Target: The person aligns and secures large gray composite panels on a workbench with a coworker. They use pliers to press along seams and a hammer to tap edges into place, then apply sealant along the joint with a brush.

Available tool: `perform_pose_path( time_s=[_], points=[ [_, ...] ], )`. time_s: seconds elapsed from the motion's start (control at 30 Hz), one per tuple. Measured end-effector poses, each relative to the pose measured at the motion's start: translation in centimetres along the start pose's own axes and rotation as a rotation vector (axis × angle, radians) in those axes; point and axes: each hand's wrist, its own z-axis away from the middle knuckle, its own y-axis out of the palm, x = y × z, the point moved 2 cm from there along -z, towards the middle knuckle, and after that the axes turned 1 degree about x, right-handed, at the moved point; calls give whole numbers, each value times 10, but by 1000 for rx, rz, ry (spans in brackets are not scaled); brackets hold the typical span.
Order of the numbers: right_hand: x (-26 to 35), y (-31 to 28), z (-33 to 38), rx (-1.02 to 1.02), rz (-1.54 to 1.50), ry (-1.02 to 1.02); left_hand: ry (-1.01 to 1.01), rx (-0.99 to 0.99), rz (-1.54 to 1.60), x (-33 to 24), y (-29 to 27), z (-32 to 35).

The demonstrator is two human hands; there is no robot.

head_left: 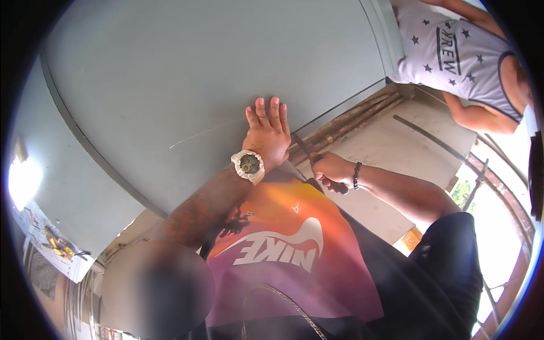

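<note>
My left hand (pixel 268 133) lies flat on a large grey panel (pixel 187 79), its fingers stretched out and holding nothing. A pale watch is on that wrist. Just to the right, my right hand (pixel 331 170), with a dark beaded bracelet on its wrist, is closed round a narrow hand tool (pixel 302 146). The tool has a dark, flat blade, which slants up to the left and reaches the panel's lower edge near my left palm. Its handle end pokes out below my fist. Whether it is a chisel or a file, I cannot tell.
A co-worker in a white, star-printed sleeveless top (pixel 436 51) is at the upper right, beside the panel's end. Reddish-brown bars (pixel 362 119) run under the panel's edge. A thin metal rod (pixel 436 136) crosses a pale surface on the right. A bright light (pixel 24 180) shows far left.
</note>
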Motion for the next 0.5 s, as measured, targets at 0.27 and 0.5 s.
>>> perform_pose_path(
  time_s=[0.27,0.5],
  points=[
    [36,3,26,1,20,347,23,-111,-29,-4,13,2],
    [26,-6,22,13,23,317,-21,-180,73,-2,9,0]
  ],
)
